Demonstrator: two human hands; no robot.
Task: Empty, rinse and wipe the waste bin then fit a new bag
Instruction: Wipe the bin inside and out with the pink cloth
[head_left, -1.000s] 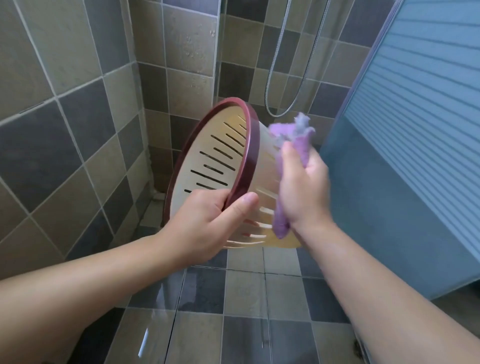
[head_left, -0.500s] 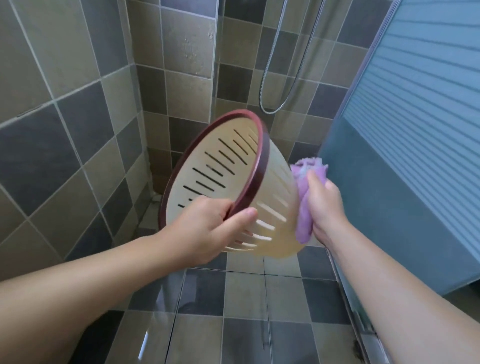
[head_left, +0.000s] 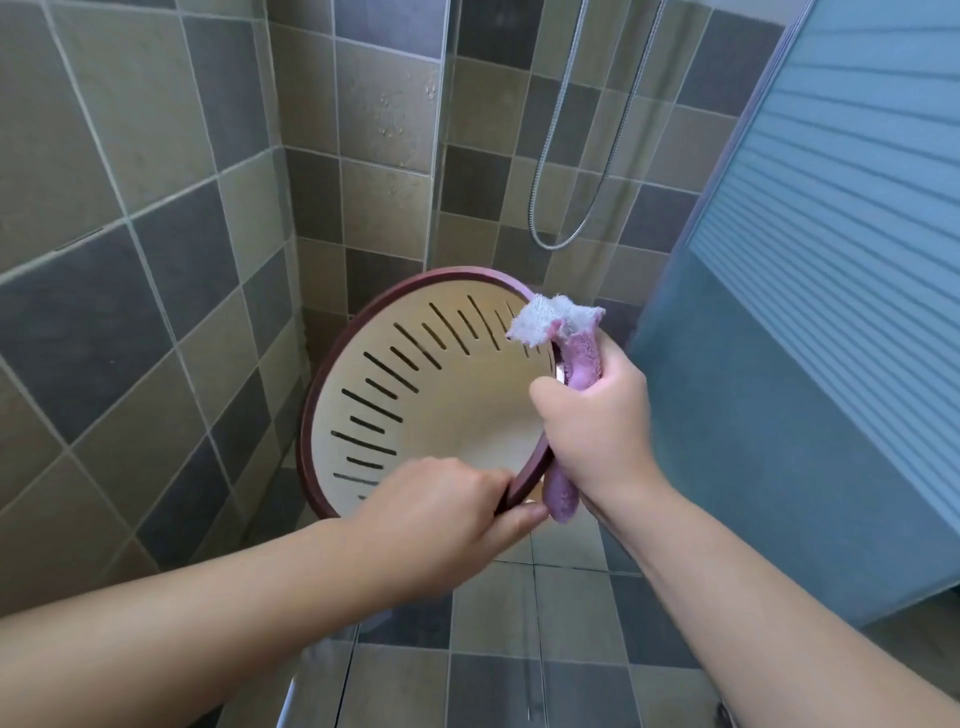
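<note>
Two hands hold the work between us and the tiled corner of the shower. Our left hand (head_left: 431, 525) grips the dark red rim of the waste bin (head_left: 431, 395) at its near edge, fingers curled over the rim into the inside and the thumb underneath on the outside. We hold the bin off the floor, tipped so its open mouth faces up toward us, and we see its cream inner wall with rows of dark slots fanning round it. Our right hand (head_left: 597, 431) clenches a purple cloth (head_left: 576, 358) against the bin's right rim; the cloth's pale fluffy end sticks up above the fist, just beside the rim, and its other end hangs out below the hand, next to our left thumb. Behind the bin, grey and beige wall tiles (head_left: 156, 208) meet in a corner, and a metal shower hose (head_left: 566, 197) loops down the far wall. On the right stands a frosted blue door panel (head_left: 831, 312) with horizontal ribbing. Below our forearms lies a floor (head_left: 519, 649) of the same mixed tiles, which looks wet and glossy.
</note>
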